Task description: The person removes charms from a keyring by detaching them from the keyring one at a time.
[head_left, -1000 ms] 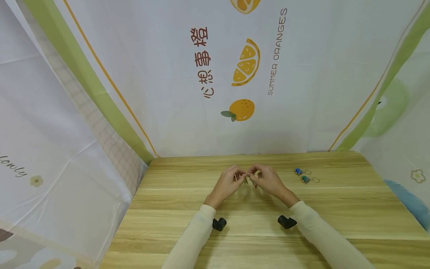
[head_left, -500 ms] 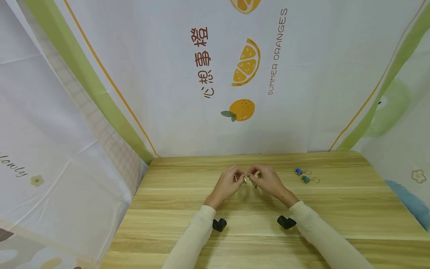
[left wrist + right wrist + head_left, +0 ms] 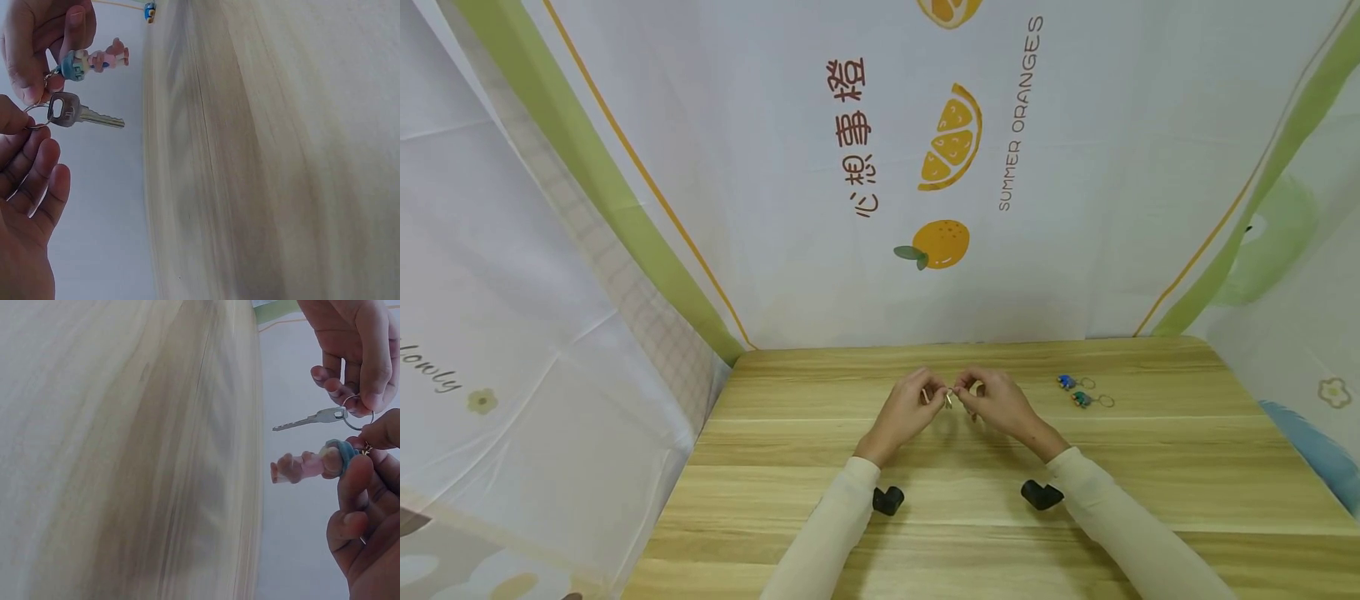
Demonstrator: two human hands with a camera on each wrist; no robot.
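Both hands meet over the table's far half in the head view. My left hand (image 3: 908,412) pinches a thin metal split ring (image 3: 358,427) between thumb and fingertips. A silver key (image 3: 94,116) hangs from that ring. On the other side, my right hand (image 3: 1002,406) pinches the small chain end of a keychain figurine (image 3: 312,464), its thumb and fingertips right at the ring. The figurine has a teal top and a pink body, and hangs beside the key. Fingers cover part of the ring and chain.
Two more keychains, one blue (image 3: 1067,382) and one green (image 3: 1081,400), lie on the wooden table (image 3: 820,492) to the right of the hands. Black mounts (image 3: 889,501) show under the wrists. Printed cloth (image 3: 1067,275) stands behind the table and along both sides.
The hands stay in nearly the same place, with small finger movements. The key has turned slightly between them and shows more clearly below the fingertips.
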